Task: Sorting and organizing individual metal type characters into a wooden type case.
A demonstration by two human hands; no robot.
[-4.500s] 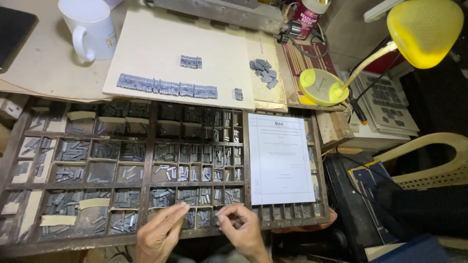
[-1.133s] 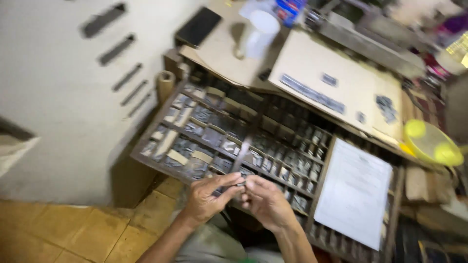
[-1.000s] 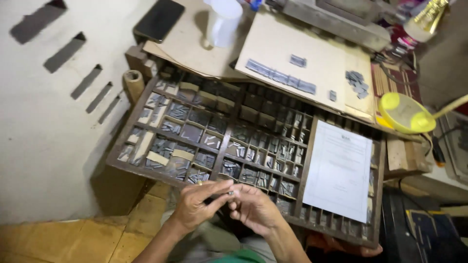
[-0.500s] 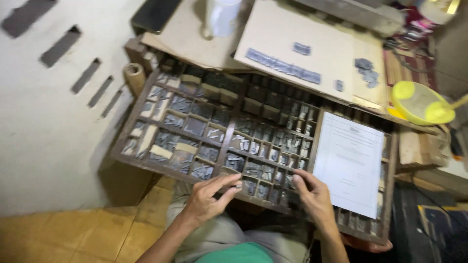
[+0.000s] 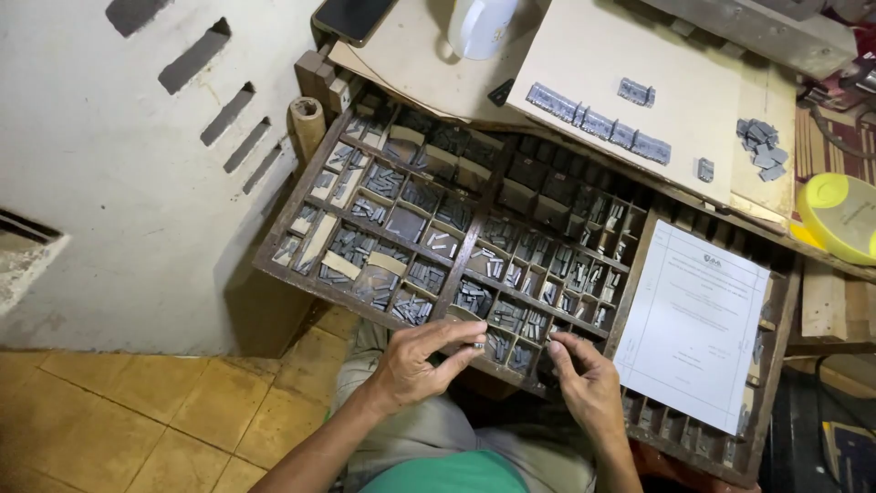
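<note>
Right, head view: my left hand (image 5: pixel 411 370) pinches a small metal type piece (image 5: pixel 476 346) betw. thumb & fingers, just over the near edge of the wooden type case (image 5: pixel 274 265). My right hand (image 5: pixel 584 383) has fingers bent, tips at a near compartment; can't tell if it grips anything. White printed sheet (image 5: pixel 698 324) lies on the case's right part. Set type lines (image 5: pixel 598 126) sit on the tabletop (image 5: pixel 411 68) beyond.
</note>
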